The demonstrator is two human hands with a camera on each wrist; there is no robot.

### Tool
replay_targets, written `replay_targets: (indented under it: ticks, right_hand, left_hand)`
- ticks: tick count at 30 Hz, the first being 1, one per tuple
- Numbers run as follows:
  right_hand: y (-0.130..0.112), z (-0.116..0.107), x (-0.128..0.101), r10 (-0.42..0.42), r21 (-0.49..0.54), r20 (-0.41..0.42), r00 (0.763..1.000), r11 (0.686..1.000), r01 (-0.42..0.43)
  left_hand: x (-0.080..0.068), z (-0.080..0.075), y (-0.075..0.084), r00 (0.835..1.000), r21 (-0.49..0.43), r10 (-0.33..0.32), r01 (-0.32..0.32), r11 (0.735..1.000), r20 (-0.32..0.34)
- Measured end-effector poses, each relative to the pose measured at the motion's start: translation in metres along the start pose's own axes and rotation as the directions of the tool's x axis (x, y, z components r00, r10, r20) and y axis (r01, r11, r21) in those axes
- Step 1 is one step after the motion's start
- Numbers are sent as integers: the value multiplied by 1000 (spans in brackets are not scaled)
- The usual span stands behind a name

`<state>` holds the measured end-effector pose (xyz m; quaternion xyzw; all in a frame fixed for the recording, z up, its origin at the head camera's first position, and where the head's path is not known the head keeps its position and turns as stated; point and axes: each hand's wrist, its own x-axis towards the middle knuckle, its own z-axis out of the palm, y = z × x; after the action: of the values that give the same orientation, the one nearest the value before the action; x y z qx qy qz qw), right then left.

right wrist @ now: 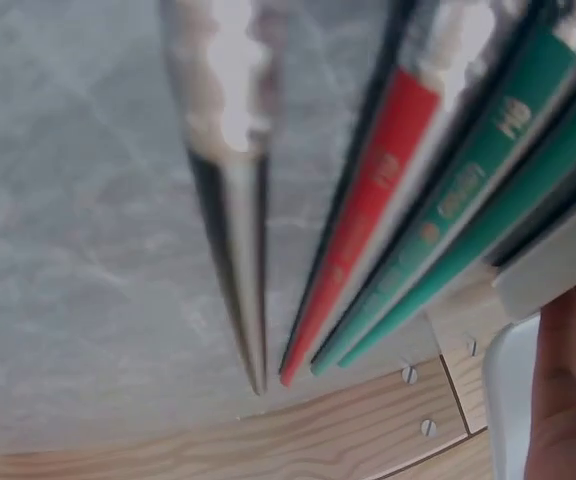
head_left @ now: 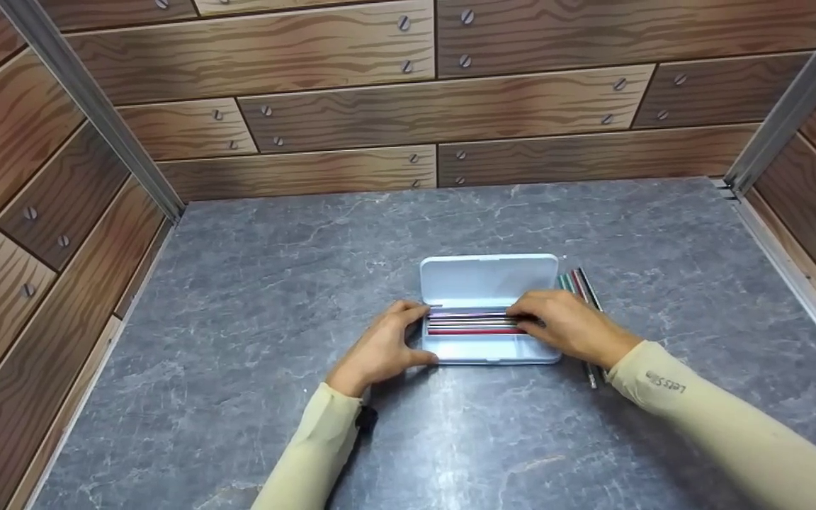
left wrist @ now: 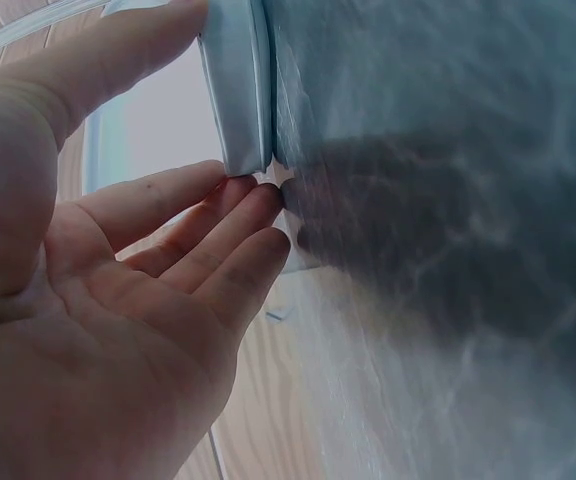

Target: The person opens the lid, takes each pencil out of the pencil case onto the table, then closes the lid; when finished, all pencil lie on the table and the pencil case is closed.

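Observation:
A pale blue-white pencil case (head_left: 472, 348) lies with its lid (head_left: 486, 278) raised at the back. Several pencils lie lengthwise in it, a red pencil (head_left: 470, 331) foremost. My left hand (head_left: 382, 346) grips the case's left end, thumb at the front corner and fingers toward the back; in the left wrist view, thumb and fingers span the case end (left wrist: 236, 90). Over the right part of the case, my right hand (head_left: 569, 324) pinches a pencil among those inside, its fingertips partly hidden. At the right wrist view's edge its fingers (right wrist: 573, 350) touch the case.
Just right of the case, partly under my right hand and wrist, several more pencils lie on the marbled grey table (head_left: 273, 283). A red pencil (right wrist: 368, 210) and a green pencil (right wrist: 458, 195) are among them. Wood-patterned walls (head_left: 337, 120) stand behind and at both sides.

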<state>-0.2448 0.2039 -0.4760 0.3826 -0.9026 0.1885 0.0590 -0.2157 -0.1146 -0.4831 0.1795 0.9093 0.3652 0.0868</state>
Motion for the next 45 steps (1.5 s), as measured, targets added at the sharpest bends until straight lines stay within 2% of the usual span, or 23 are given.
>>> replay_targets:
  ticks: [4,13,19,24,33,39,45]
  right_hand:
    - [0,-3,3,-2,6,31,1000,1000,2]
    - [0,-4,5,9,94,83,997,995,-17]
    - [-3,-4,4,6,76,94,996,997,-13]
    - [-6,-5,5,-30,44,82,996,999,26]
    - [-9,-1,4,-26,-20,82,996,999,28]
    - [-5,3,2,-3,35,27,1000,999,2]
    - [-4,3,1,22,83,7,1000,996,-22]
  left_hand:
    - [1,-1,1,1000,16,8,-8,1000,-11]
    - [0,2,0,1000,29,12,-12,1000,-6]
    - [0,2,0,1000,23,13,-13,1000,-7]
    - [0,1,-1,1000,14,2,-2,1000,-6]
    - [0,3,-1,1000,7,4,-4,1000,-4]
    - [-1,2,-1,1000,9,9,-9,1000,-3]
    - [-1,1,-1,1000,17,-2,2,1000,7]
